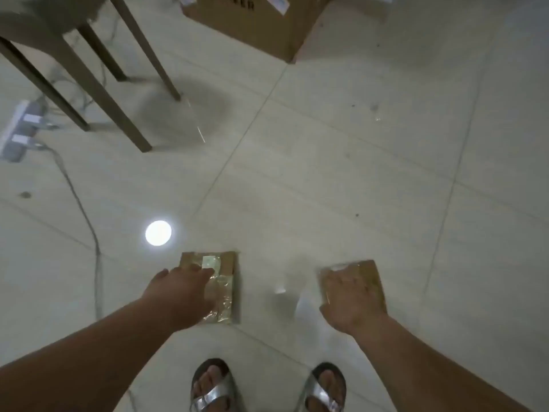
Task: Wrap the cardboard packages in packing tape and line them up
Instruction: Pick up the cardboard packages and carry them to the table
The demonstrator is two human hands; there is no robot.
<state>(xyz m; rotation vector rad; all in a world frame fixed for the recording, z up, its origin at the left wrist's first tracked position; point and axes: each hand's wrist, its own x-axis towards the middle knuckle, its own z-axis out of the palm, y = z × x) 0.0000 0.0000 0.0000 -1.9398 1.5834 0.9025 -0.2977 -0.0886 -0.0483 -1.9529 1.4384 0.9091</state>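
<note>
Both hands are lying spread flat: left hand (190, 288) pressing the taped package (221, 285), right hand (352, 295) covering a second package (370, 282) lying right of it on the floor (326, 173). Sliding them apart unevenly could be skewing the row; glossy tile is offering little grip.

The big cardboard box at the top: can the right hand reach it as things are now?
Probably not: the big cardboard box stands far across bare floor tiles, and the right hand is on a taped package.

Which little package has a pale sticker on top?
The left package, under the left hand. A pale label shows beneath its shiny tape. The right package shows no label.
</note>
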